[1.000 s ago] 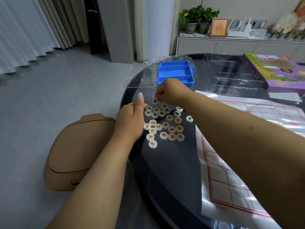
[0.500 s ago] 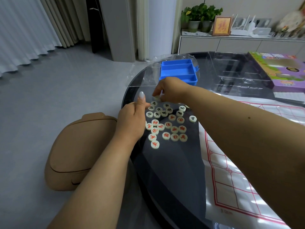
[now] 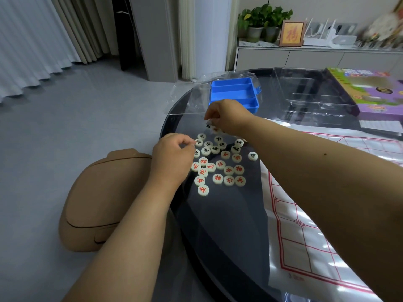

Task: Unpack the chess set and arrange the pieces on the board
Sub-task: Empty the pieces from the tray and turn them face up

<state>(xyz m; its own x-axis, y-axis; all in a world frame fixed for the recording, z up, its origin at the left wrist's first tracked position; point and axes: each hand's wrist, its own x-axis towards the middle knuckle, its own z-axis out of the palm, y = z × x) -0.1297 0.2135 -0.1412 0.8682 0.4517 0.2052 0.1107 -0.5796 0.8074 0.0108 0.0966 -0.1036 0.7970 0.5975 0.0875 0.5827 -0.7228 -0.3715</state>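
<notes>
Several round cream chess pieces lie loose on the dark glass table (image 3: pixel 218 225): black-lettered ones (image 3: pixel 214 147) at the far side, red-lettered ones (image 3: pixel 218 177) nearer me. My left hand (image 3: pixel 172 158) sits at the heap's left edge, fingers curled, thumb and fingertips pinching a black-lettered piece (image 3: pixel 198 142). Above the heap's far end, my right hand (image 3: pixel 229 116) grips a few blurred pieces (image 3: pixel 211 127) under its curled fingers. The board sheet (image 3: pixel 305 236), with a red grid, lies to the right under my right forearm.
An empty blue tray (image 3: pixel 234 92) stands beyond the heap on a clear plastic sheet (image 3: pixel 187 101). A clear plastic insert (image 3: pixel 305 94) and a purple game box (image 3: pixel 370 90) are at the back right. A tan rounded stool (image 3: pixel 104 192) stands on the floor, left of the table edge.
My left thumb, raised before, has curled down onto a piece at the heap's edge. My right hand stays over the far end, now lifted slightly with pieces in its fingers.
</notes>
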